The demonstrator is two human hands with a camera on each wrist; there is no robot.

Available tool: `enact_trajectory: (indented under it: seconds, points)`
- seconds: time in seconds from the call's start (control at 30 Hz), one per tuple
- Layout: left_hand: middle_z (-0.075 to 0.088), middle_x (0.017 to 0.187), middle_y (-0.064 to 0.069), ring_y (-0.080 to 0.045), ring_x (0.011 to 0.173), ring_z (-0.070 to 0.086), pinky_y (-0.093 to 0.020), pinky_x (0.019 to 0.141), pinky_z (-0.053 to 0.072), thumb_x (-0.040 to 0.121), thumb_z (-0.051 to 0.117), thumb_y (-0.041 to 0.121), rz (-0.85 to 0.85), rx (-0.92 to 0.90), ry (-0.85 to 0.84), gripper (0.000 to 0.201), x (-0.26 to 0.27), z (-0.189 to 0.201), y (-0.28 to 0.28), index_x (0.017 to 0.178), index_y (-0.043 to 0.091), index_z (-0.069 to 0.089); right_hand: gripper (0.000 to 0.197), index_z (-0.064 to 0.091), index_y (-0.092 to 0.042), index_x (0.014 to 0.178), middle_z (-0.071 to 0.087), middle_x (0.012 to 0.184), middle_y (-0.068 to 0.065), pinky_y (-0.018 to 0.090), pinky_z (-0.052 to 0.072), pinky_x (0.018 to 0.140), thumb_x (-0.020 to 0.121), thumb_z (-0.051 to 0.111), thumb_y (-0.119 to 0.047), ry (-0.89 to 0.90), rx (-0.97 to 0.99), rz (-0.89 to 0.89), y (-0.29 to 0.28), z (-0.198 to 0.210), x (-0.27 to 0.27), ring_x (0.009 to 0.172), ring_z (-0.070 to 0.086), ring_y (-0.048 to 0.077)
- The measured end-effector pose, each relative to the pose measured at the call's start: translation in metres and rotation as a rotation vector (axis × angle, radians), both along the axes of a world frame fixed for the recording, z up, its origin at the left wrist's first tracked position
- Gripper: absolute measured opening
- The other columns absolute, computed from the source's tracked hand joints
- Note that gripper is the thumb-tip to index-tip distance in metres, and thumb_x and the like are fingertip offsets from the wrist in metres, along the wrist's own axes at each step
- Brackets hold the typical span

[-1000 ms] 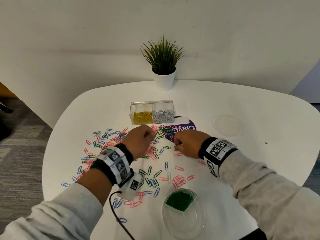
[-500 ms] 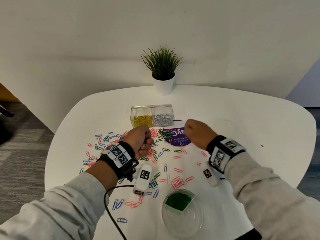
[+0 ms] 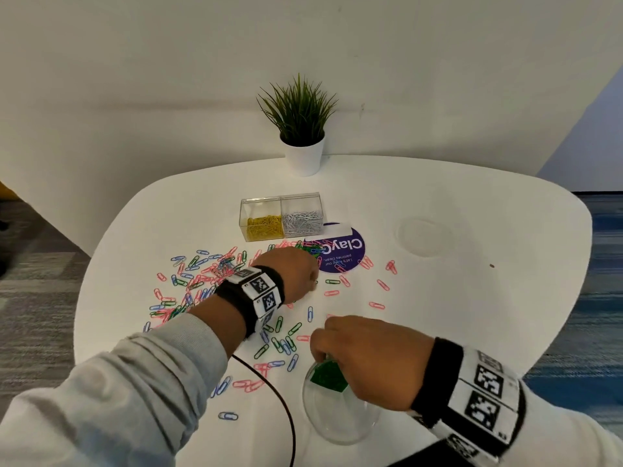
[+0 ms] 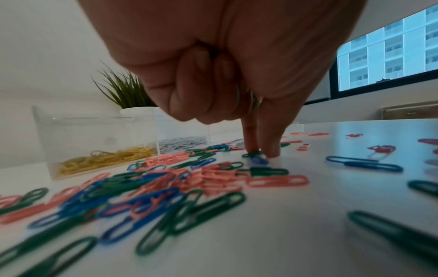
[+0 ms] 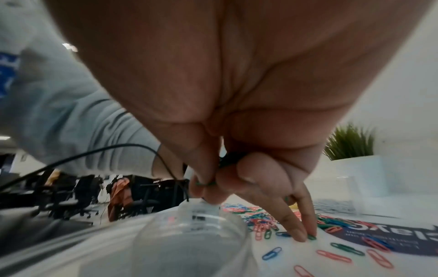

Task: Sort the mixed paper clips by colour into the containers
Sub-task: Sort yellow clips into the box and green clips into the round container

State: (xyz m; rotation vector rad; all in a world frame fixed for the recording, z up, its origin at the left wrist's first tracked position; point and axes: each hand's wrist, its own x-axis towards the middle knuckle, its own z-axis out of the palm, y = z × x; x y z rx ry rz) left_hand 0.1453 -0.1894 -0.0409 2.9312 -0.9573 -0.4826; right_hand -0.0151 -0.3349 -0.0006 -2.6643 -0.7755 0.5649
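Observation:
Pink, blue and green paper clips (image 3: 202, 281) lie scattered over the white table (image 3: 472, 298). My left hand (image 3: 296, 274) reaches into them near the purple sticker; in the left wrist view two fingertips (image 4: 272, 150) come down around a green clip (image 4: 252, 154) on the table, the other fingers curled. My right hand (image 3: 357, 358) hovers over the round clear dish (image 3: 337, 429), which holds green clips (image 3: 328, 377). In the right wrist view its thumb and finger pinch green clips (image 5: 206, 184) just above the dish rim (image 5: 189, 224).
A clear two-part box (image 3: 281, 215) at the back holds yellow and silver clips. Behind it stands a potted plant (image 3: 301, 129). A purple round sticker (image 3: 340, 252), a clear lid (image 3: 421, 235) and a black cable (image 3: 286, 409) also lie on the table.
My right hand has come back from the sticker area to the dish at the near edge. My left hand has shifted right, down onto a green clip.

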Motion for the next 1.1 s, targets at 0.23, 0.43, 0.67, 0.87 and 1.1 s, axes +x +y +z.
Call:
enact_trajectory:
  seconds: [0.23, 0.43, 0.67, 0.87, 1.1]
  points:
    - [0.060, 0.089, 0.007, -0.017, 0.082, 0.055, -0.030, 0.069, 0.044, 0.096, 0.044, 0.032, -0.077, 0.051, -0.023, 0.014, -0.015, 0.012, 0.007, 0.096, 0.026, 0.057, 0.042, 0.050, -0.035, 0.135, 0.060, 0.125, -0.003, 0.039, 0.048, 0.097, 0.097, 0.045, -0.019, -0.071, 0.052, 0.019, -0.010, -0.002, -0.015, 0.110, 0.059, 0.021]
    - [0.053, 0.075, 0.018, 0.003, 0.068, 0.049, -0.013, 0.059, 0.033, 0.090, 0.059, 0.030, -0.227, -0.293, 0.120, 0.004, -0.072, 0.060, 0.022, 0.090, 0.033, 0.062, 0.026, 0.054, -0.033, 0.118, 0.056, 0.107, -0.016, 0.025, 0.048, 0.086, 0.094, 0.056, -0.044, -0.047, 0.093, -0.211, -0.045, 0.001, -0.009, 0.093, 0.057, 0.004]
    - [0.055, 0.095, -0.001, -0.023, 0.075, 0.057, -0.031, 0.058, 0.045, 0.092, 0.047, 0.022, -0.553, -0.259, 0.013, 0.016, -0.133, 0.026, 0.020, 0.095, 0.019, 0.063, 0.014, 0.054, -0.039, 0.098, 0.060, 0.089, -0.018, 0.021, 0.050, 0.075, 0.085, 0.058, -0.041, 0.225, 0.158, -0.272, -0.038, -0.023, -0.015, 0.082, 0.058, 0.001]
    - [0.062, 0.096, 0.003, -0.021, 0.078, 0.061, -0.037, 0.062, 0.054, 0.092, 0.053, 0.019, -0.567, -0.224, -0.046, 0.017, -0.147, 0.018, 0.035, 0.106, 0.023, 0.062, 0.022, 0.059, -0.035, 0.098, 0.064, 0.092, -0.017, 0.033, 0.056, 0.081, 0.080, 0.065, -0.046, 0.281, 0.210, -0.311, -0.036, -0.028, -0.016, 0.082, 0.063, 0.006]
    - [0.069, 0.098, 0.015, -0.002, 0.080, 0.060, -0.016, 0.070, 0.048, 0.094, 0.060, 0.025, -0.294, -0.507, -0.099, 0.017, -0.137, 0.034, 0.064, 0.106, 0.031, 0.068, 0.014, 0.065, -0.026, 0.095, 0.066, 0.090, -0.013, 0.023, 0.045, 0.072, 0.094, 0.057, -0.037, 0.099, 0.208, -0.329, -0.038, -0.017, 0.030, 0.077, 0.059, 0.002]
